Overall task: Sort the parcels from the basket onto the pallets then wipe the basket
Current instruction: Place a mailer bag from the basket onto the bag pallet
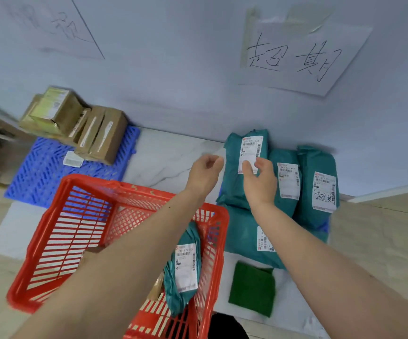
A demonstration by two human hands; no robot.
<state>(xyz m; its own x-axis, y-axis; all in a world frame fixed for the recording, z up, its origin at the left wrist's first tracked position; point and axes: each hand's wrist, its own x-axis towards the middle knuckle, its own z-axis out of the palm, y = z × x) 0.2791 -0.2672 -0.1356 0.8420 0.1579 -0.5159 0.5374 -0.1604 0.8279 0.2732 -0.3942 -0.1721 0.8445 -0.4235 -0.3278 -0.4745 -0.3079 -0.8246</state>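
Red plastic lattice basket (80, 231) sits on the floor, w/ one teal poly-mailer parcel (184, 267) lying in its near right corner, white label facing up; a brownish item beside it is mostly hidden by the left forearm. Both arms reach over the basket. Left hand (204, 173) hangs above the marble-look floor, fingers loosely curled, grip on nothing. Right hand (259, 179) is over the back-left teal bag (237, 172), thumb and fingers loosely bent at its label; can't tell if they pinch it. Teal bags (317, 189) are soft, wrinkled, laid side by side against the wall, covering most of a blue pallet (325, 227). Left: ribbed blue plastic pallet (39, 177) w/ taped cardboard boxes (100, 135) stacked at its back. Green cloth (253, 287), flat and square, lies just right of the basket. Handwritten paper sign (300, 57) is taped to the wall.
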